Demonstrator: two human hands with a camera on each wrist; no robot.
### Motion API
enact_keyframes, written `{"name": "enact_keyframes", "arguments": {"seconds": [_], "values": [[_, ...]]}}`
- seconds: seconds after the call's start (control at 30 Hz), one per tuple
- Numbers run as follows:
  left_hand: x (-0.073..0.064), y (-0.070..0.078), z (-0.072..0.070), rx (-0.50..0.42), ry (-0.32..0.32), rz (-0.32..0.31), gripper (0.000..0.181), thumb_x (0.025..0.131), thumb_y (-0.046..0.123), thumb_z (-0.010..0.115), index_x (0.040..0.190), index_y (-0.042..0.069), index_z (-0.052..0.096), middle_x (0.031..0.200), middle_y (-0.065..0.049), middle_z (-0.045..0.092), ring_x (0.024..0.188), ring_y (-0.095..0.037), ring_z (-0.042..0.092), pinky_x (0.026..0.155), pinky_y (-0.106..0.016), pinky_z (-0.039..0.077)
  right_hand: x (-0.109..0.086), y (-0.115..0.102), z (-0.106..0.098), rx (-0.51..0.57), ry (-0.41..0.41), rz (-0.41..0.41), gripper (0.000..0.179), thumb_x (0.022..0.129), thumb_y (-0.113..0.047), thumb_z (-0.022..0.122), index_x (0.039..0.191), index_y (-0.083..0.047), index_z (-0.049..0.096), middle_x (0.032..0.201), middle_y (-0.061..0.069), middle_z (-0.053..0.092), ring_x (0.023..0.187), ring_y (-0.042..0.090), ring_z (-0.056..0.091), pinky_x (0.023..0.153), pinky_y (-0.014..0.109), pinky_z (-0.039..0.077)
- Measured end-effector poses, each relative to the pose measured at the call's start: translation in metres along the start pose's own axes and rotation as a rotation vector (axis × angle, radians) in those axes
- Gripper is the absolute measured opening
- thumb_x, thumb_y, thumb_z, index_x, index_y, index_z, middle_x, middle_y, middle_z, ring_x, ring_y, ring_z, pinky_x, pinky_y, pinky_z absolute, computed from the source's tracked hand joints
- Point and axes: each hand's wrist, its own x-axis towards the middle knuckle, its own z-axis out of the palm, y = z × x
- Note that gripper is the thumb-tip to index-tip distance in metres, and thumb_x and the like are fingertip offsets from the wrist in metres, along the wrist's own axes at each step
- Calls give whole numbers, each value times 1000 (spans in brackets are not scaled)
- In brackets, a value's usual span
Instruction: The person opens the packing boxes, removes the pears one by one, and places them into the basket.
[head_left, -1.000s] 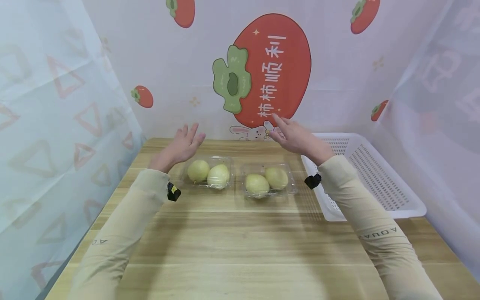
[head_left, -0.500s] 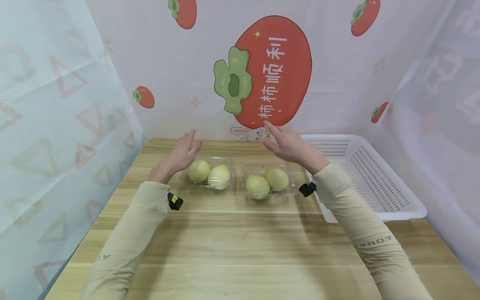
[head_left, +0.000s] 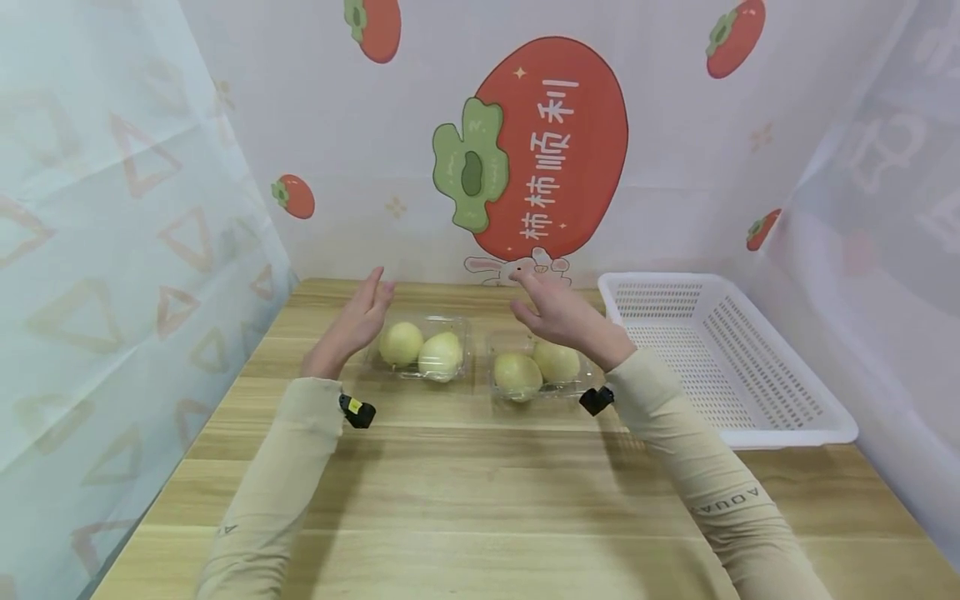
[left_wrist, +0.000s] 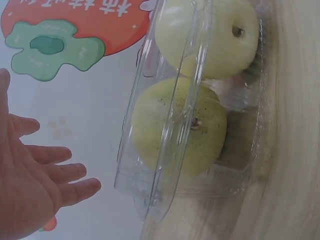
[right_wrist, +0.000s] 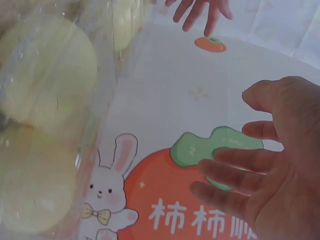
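Two clear plastic clamshell boxes stand side by side on the table, each with two pale yellow-green pears inside. My left hand [head_left: 351, 329] hovers at the left side of the left box [head_left: 450, 323], fingers extended. In the left wrist view the palm faces that box, apart from it, with a pear [left_wrist: 180, 125] showing through the plastic. Over the back of the right box [head_left: 501, 340] hangs my right hand [head_left: 570, 317], its fingers loosely extended and holding nothing. It partly covers the view of one pear [head_left: 557, 363]. The right wrist view blurs its box's pears [right_wrist: 47, 72].
A white perforated plastic basket [head_left: 678, 333] sits at the right of the wooden table [head_left: 450, 500], near the right sleeve. Printed cloth walls [head_left: 352, 233] enclose the back and both sides.
My right hand has moved left and down, from beside the basket to above the right box. The left hand has lowered slightly and turned its palm inward. Boxes and basket stay put.
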Motion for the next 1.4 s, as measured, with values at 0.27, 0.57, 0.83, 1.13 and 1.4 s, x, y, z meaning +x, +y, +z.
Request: {"name": "enact_keyframes", "arguments": {"seconds": [0.27,0.57,0.83,1.13,1.4], "values": [[-2,-11,6,-120,19,-73,81,96,69,12,159,20,0,166,-14,7,152,-39,9,124,-56,7,4,-17,21,-20,22,-39,40,99,-24,55,133,-2,53,128,16,62,114,30,62,97,45,54],[-12,-18,4,-294,-1,-118,73,103,55,16,158,9,5,166,-13,3,153,-35,3,125,-55,5,6,-28,42,-23,2,-42,29,98,-23,56,121,-5,60,123,12,63,113,26,61,97,41,53],[-26,-19,-2,-416,15,-153,56,108,29,30,155,1,18,161,-25,18,147,-44,20,116,-61,29,6,-32,55,-38,2,-63,29,97,-24,58,121,-7,62,122,9,64,108,24,62,93,40,55],[-27,-58,4,-528,28,-186,56,107,21,34,157,8,15,161,-25,19,146,-45,26,114,-60,33,7,-39,71,-31,24,-116,25,97,-22,59,117,-7,64,122,10,64,115,25,61,99,41,53],[-27,-69,8,-625,12,-202,58,104,11,42,157,7,18,159,-24,25,145,-40,31,116,-55,33,10,-47,88,-79,44,-176,20,96,-21,62,111,-9,67,129,12,62,123,28,57,102,41,51]]}}
